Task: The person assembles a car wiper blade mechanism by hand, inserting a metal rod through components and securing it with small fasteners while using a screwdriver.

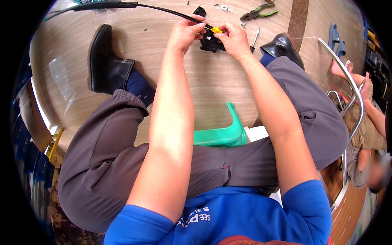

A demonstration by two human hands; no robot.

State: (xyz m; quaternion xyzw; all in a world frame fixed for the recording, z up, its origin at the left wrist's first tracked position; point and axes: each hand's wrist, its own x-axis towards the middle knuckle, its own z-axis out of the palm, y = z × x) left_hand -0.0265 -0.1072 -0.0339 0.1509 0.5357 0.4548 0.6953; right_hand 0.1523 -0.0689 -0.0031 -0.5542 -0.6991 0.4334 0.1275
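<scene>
My left hand (184, 34) is closed on a black cable (165, 11) close to its end, where the cable splits into thin strands. A small yellow connector (216, 30) sits at that end, pinched by the fingertips of my right hand (235, 41). Just beneath both hands lies a black plastic housing (209, 44) on the floor, partly covered by my fingers. Another black piece (199, 11) shows beyond my left fingers; whether it joins the housing I cannot tell.
Green-handled pliers (258, 13), a screwdriver (256, 37) and a white roll (225, 7) lie beyond my right hand. Loose screws are scattered nearby. A green plastic stool (220, 136) is under me. At right, a metal tube frame (359, 102) stands near another person (367, 122).
</scene>
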